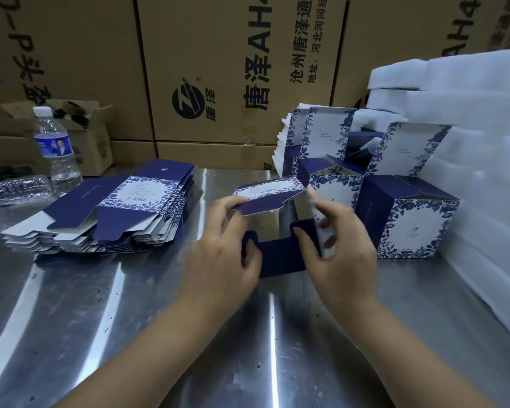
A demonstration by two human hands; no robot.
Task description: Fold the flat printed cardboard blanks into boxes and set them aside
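L hand (pixel 218 257) pinches top flap of half-folded box (pixel 267 198), R hand (pixel 339 254) grips its side wall, box btwn both.

We hold half-folded box (pixel 267 192) with left hand (pixel 221 260), right hand (pixel 340 260) | blank stack (pixel 115 213): table (pixel 130 319) left edge | finished boxes (pixel 409 225): right edge

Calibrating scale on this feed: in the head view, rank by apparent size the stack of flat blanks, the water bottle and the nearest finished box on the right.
1. stack of flat blanks
2. nearest finished box
3. water bottle
The bottle stands farther back, so it may look smaller than it is.
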